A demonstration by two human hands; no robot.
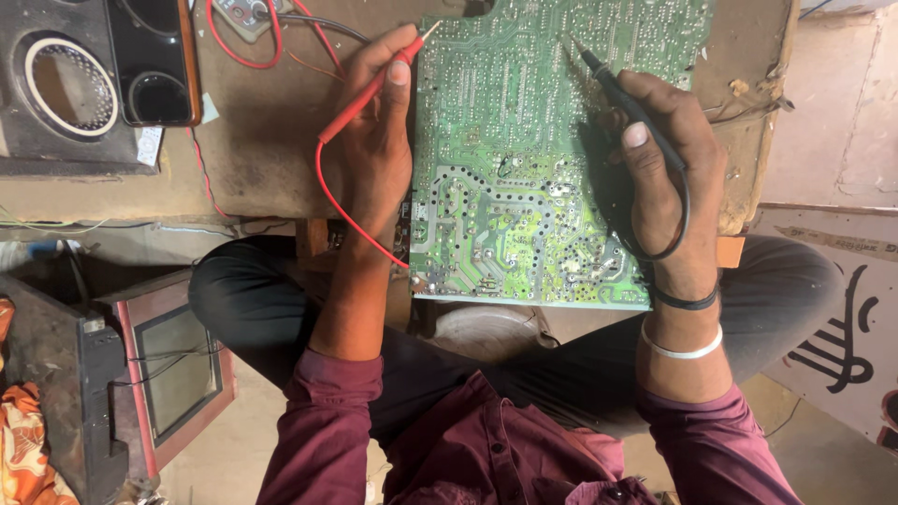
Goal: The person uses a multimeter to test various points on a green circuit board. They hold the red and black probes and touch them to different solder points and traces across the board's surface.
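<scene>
here the circuit board lies between left hand and right hand.

board on bench, between both sets of fingers | left fingers pinch probe at board's far-left edge | right fingers pinch probe over board's far-right part | speaker box well left of left fingers

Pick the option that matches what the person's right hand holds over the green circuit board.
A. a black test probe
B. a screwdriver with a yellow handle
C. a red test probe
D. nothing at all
A: the right hand has its grip on a black test probe whose tip points at the green circuit board, while the red test probe is in the left hand.
</scene>
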